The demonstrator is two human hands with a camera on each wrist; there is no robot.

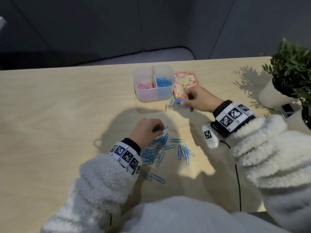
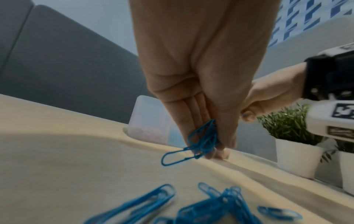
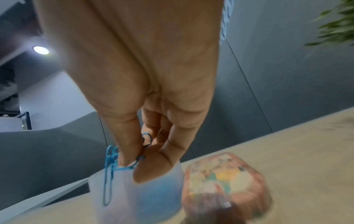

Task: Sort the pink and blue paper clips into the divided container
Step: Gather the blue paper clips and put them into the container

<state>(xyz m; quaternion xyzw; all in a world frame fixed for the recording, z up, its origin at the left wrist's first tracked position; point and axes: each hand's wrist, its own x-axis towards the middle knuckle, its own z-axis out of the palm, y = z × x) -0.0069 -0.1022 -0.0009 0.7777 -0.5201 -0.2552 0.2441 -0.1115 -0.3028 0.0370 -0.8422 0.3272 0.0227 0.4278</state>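
A translucent divided container (image 1: 154, 96) stands at the table's far middle, with pink clips (image 1: 144, 85) in its left half and blue clips (image 1: 162, 82) in its right. My right hand (image 1: 193, 99) pinches a bunch of blue clips (image 3: 113, 157) just right of the container (image 3: 134, 197), and one clip dangles. My left hand (image 1: 147, 130) grips several blue clips (image 2: 203, 142) above a loose pile of blue clips (image 1: 161, 148) on the table near me.
A floral lid (image 1: 185, 81) lies right of the container. White pots with green plants (image 1: 286, 68) stand at the right edge. A black cable (image 1: 238, 182) runs along the table by my right sleeve. Stray blue clips (image 1: 157, 178) lie by my left wrist.
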